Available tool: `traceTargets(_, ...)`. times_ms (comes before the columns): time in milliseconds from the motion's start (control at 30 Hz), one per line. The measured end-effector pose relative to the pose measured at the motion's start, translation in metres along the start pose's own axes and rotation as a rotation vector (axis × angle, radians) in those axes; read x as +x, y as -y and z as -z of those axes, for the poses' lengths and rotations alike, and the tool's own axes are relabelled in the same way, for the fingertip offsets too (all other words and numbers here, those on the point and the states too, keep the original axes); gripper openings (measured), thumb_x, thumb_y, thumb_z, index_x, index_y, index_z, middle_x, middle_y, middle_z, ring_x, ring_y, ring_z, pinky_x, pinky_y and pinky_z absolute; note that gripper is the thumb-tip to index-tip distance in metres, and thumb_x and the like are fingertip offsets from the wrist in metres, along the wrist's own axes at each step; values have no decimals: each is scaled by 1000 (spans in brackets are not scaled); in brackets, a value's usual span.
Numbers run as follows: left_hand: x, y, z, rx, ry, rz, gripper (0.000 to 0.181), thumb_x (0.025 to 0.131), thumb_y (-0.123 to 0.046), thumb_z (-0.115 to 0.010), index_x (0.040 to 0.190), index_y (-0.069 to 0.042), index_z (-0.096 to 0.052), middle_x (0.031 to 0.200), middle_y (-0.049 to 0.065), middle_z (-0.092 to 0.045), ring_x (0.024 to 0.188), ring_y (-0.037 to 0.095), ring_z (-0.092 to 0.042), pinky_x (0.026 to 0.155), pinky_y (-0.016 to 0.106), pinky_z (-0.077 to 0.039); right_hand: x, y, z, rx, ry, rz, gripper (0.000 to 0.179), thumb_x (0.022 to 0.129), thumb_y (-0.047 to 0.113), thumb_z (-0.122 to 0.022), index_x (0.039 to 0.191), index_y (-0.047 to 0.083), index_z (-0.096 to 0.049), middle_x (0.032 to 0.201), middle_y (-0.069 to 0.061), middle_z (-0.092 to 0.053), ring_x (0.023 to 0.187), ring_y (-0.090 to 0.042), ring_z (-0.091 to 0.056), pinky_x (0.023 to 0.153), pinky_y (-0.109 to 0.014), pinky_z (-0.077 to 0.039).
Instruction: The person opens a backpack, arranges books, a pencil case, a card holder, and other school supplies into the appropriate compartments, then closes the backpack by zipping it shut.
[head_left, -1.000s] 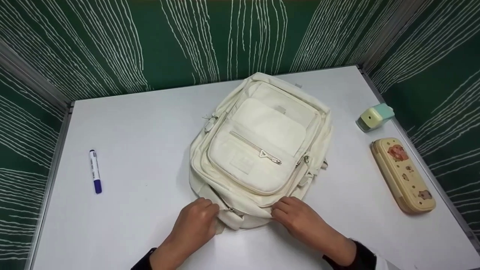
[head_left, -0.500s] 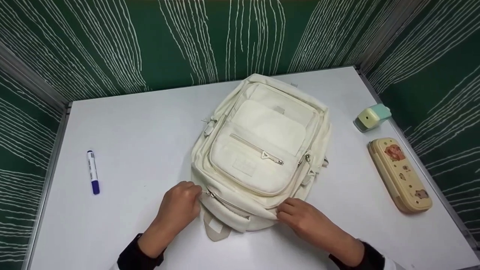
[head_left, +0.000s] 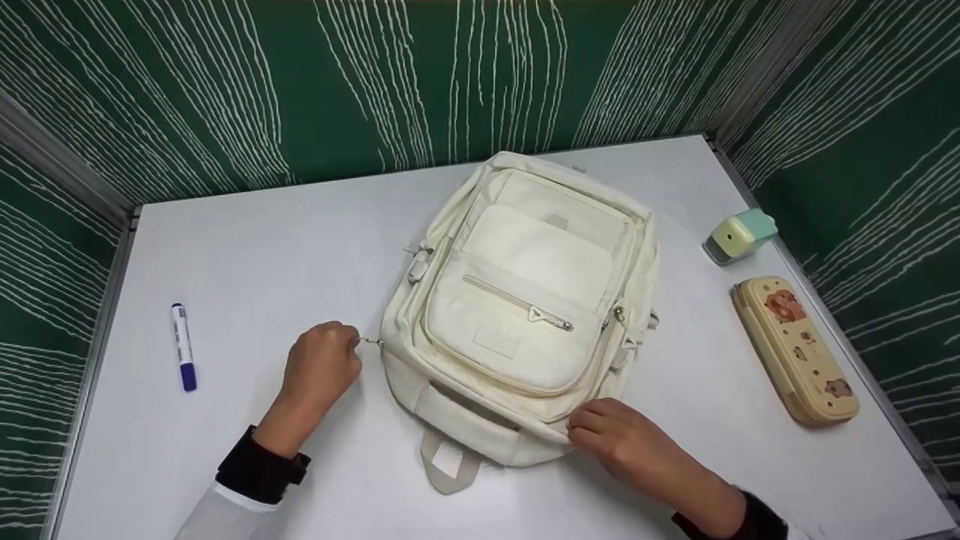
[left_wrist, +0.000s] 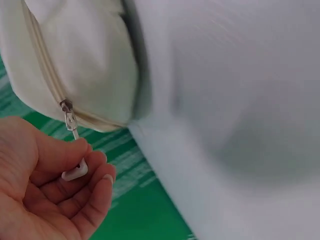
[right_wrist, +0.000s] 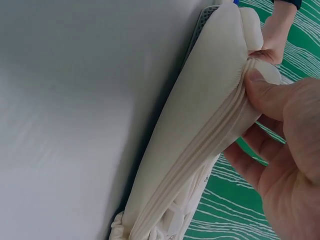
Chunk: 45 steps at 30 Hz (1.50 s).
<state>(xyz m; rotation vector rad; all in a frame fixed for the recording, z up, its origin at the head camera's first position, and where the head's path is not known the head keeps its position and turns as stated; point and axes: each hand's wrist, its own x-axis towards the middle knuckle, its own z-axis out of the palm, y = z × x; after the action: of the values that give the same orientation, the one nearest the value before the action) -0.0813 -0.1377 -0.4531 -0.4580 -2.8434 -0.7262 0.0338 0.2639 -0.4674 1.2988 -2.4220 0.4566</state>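
A cream backpack [head_left: 540, 247] lies front side up on the white table, its top end with the grey-beige hanging loop [head_left: 451, 487] toward the person. At its left edge, my left hand [head_left: 322, 367] pinches a zipper pull [left_wrist: 75, 172] between thumb and fingers. The pull's metal slider [left_wrist: 66, 106] sits on the zipper of the main compartment, and the pull is drawn out taut. On the other side my right hand [head_left: 626, 442] grips the bag's fabric near the top right corner, thumb [right_wrist: 260, 90] pressed beside the zipper seam [right_wrist: 200, 132].
A white marker with a blue cap [head_left: 184, 346] lies at the left. Toward the right edge stand a green and yellow pencil sharpener [head_left: 741, 235] and a yellow pencil case [head_left: 799, 349] with animal pictures. Green walls with white lines enclose the table's back and sides.
My left hand has travelled left and away from the person along the bag's edge, drawing the zipper slider around the corner. The right hand keeps its grip, shifting slightly right.
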Motion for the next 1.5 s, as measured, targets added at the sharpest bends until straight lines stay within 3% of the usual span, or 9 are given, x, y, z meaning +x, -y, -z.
traceTargets(100,-2,5,-1,-13,30,50,17,79,20,-67,83,8,-78,75,17,-72,71,31,-71,60,44,-58,-2,-1,0,-5,3,-17,20,99,4,-53,88,12,-68,93,2,-67,90,-17,-65,83,-32,-51)
traceTargets(167,-7,4,-1,-19,38,60,17,79,20,-67,83,8,-77,74,17,-71,69,30,-70,59,44,-57,-4,-3,1,-1,0,-26,15,91,1,-58,89,12,-68,94,2,-67,89,-17,-65,82,-33,-52)
traceTargets(267,-15,-1,1,-25,34,48,18,78,22,-67,80,7,-77,71,15,-69,66,27,-68,58,42,-56,-7,-6,2,2,-3,-46,12,88,3,-62,89,13,-67,94,3,-66,88,-16,-65,81,-33,-52)
traceTargets(467,-31,-16,0,-17,45,9,21,75,23,-68,76,4,-78,64,8,-64,60,18,-60,54,36,-53,-19,-14,6,-13,-27,-92,14,98,13,-57,86,13,-66,92,3,-67,86,-17,-65,80,-36,-52)
traceTargets(567,-40,-25,0,-20,52,-6,22,75,23,-68,76,4,-78,62,6,-61,58,14,-55,52,32,-50,-25,-18,9,-34,-45,-118,15,97,13,-55,86,13,-65,92,3,-67,86,-18,-65,80,-38,-52)
traceTargets(833,-58,-47,3,-30,74,-72,24,70,27,-68,75,6,-77,65,5,-61,61,9,-55,53,21,-48,-36,-33,17,-78,-27,-180,11,87,2,-63,91,12,-67,91,1,-68,86,-19,-66,79,-40,-53)
traceTargets(1067,-69,-65,1,-47,140,-111,25,68,27,-67,71,4,-76,61,-1,-54,58,5,-45,50,20,-41,-37,-50,23,-102,-3,-236,38,68,-17,-80,92,10,-68,90,0,-68,87,-20,-67,78,-40,-53)
traceTargets(1233,-76,-77,-7,-50,193,-182,22,70,24,-68,69,3,-75,60,-2,-51,58,5,-43,50,21,-39,-40,-62,26,-136,-22,-258,34,71,-16,-78,93,9,-68,90,-4,-69,87,-25,-67,76,-43,-53)
traceTargets(1500,-85,-90,-16,-42,175,-295,19,71,19,-69,68,0,-73,62,-1,-51,59,7,-45,50,22,-38,-38,-82,20,-179,-41,-316,29,75,-14,-78,95,5,-69,93,-10,-71,90,-33,-68,76,-50,-54)
